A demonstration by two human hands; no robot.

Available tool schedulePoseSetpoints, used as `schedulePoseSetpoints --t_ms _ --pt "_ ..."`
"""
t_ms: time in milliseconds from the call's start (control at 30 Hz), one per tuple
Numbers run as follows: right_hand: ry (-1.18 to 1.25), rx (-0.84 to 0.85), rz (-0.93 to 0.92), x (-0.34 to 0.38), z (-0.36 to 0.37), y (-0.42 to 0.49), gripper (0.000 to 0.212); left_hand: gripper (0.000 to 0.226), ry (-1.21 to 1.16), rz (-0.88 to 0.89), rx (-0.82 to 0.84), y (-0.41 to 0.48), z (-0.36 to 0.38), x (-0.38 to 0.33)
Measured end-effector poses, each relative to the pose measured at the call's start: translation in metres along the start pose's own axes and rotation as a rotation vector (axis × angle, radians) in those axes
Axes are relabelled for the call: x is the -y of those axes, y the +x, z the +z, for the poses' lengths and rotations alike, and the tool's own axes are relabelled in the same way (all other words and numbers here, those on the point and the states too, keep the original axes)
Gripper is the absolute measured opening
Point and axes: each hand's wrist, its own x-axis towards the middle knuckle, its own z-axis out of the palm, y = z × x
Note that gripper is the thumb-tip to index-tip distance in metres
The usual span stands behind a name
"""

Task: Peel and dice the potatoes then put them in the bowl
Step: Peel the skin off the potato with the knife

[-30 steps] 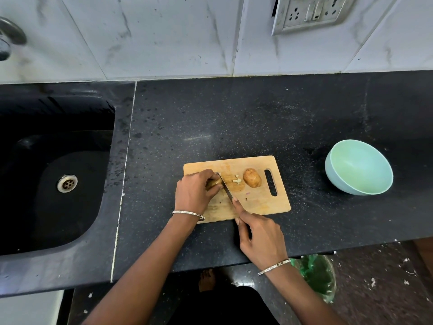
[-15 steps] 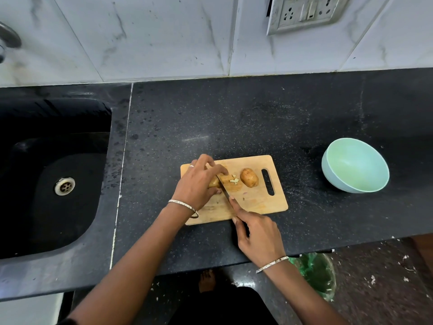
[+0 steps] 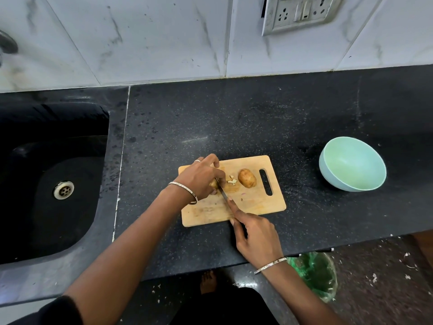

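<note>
A wooden cutting board lies on the black counter. On it my left hand holds down a potato piece, mostly hidden under my fingers. My right hand grips a knife, forefinger stretched along its spine, with the blade set against that piece. A few small pale cut bits lie beside the blade. A whole unpeeled potato rests on the board near its handle slot. The light green bowl stands to the right, with nothing in it.
A black sink with a metal drain is at the left. The counter's front edge runs just below my right hand. Below it on the floor stands a green-lined waste bin. A socket plate is on the tiled wall.
My left hand has shifted over the potato piece, fingers lifting and resettling. The knife has stayed at the piece, and the view has drifted slightly.
</note>
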Motion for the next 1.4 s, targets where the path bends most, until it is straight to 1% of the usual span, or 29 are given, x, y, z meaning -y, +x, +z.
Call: schedulePoseSetpoints --t_ms 167,367,467,567,667,733,833,900,1067,1133,1400 --pt "0.004 -0.014 -0.017 0.0 0.0 -0.001 0.065 0.022 0.049 0.035 0.016 0.001 -0.005 -0.001" --pt "0.018 -0.005 -0.014 -0.007 -0.005 -0.022 0.062 0.023 0.029 0.062 0.007 0.001 -0.006 0.003" --pt "0.017 0.003 -0.005 -0.014 -0.013 -0.038 0.061 0.022 -0.003 0.06 -0.004 0.0 -0.004 0.004" --pt "0.061 0.002 -0.019 -0.019 -0.025 -0.051 0.062 0.023 -0.101 0.04 -0.023 0.0 0.0 0.007" --pt "0.122 -0.035 -0.032 -0.019 -0.034 -0.05 0.057 0.032 -0.262 0.0 -0.06 -0.001 0.005 0.013" --pt "0.15 -0.077 -0.015 -0.017 -0.036 -0.043 0.053 0.039 -0.328 -0.047 -0.107 -0.003 0.007 0.015" --pt "0.143 -0.105 0.013 -0.012 -0.032 -0.026 0.054 0.049 -0.352 -0.179 -0.194 -0.009 0.015 0.015" --pt "0.119 -0.102 0.009 -0.007 -0.028 -0.013 0.057 0.052 -0.34 -0.27 -0.251 -0.013 0.022 0.011" --pt "0.069 -0.039 -0.007 0.005 -0.02 0.008 0.059 0.034 -0.327 -0.368 -0.383 -0.02 0.033 -0.002" --pt "0.074 -0.022 -0.009 0.007 -0.018 0.01 0.057 0.031 -0.345 -0.394 -0.417 -0.021 0.035 -0.004" --pt "0.089 -0.007 -0.011 0.008 -0.019 0.009 0.058 0.024 -0.365 -0.414 -0.429 -0.023 0.036 -0.004"
